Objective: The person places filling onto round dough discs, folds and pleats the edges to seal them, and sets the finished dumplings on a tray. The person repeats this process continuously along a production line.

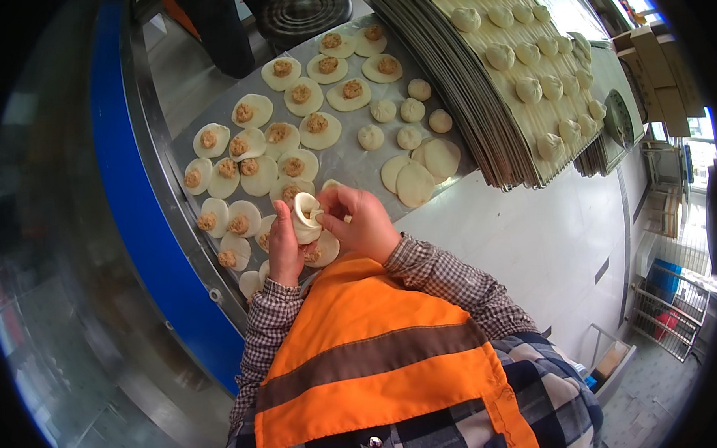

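Observation:
A half-folded bun [305, 218] of white dough sits between my two hands, its rim gathered up around an opening. My left hand [283, 246] cups it from the left and below, thumb upright against its side. The fingers of my right hand [362, 222] pinch the dough edge on the right. Below and beyond my hands, flat dough rounds topped with brown filling [317, 123] cover the left of the metal table [352, 165]. Several closed buns [409, 138] rest farther right, beside a few overlapping plain dough wrappers [416, 184].
A tall stack of trays [449, 94] stands at the far right, with rows of shaped buns [529, 89] on its top. A blue panel [123, 153] runs along the left. A round black stool [304, 13] stands behind the table, near a person's dark-clothed leg [222, 39].

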A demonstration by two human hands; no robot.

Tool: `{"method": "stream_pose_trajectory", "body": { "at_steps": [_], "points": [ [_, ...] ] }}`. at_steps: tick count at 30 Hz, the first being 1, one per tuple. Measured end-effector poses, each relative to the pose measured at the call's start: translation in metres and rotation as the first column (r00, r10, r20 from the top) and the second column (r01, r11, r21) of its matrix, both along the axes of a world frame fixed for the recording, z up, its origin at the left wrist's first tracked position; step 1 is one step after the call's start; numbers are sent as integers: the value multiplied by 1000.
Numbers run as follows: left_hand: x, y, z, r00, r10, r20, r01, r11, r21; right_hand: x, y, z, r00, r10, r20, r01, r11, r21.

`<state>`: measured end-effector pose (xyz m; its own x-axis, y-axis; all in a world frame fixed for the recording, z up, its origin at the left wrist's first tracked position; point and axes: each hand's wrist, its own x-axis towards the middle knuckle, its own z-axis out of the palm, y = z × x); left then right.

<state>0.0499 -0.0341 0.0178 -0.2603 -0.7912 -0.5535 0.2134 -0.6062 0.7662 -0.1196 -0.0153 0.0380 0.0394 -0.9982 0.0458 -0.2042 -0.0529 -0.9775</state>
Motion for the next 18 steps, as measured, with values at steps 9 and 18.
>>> {"method": "stream_pose_trajectory", "body": {
  "at_steps": [9,18],
  "points": [
    [-6,-1,14,1000,-26,1,26,997,-75,-2,0,-4,973,-1,-231,-62,962,-266],
    [-10,1,19,971,-58,232,129,944,-304,-10,0,-2,959,-20,-283,-75,944,-320]
  ]
}}
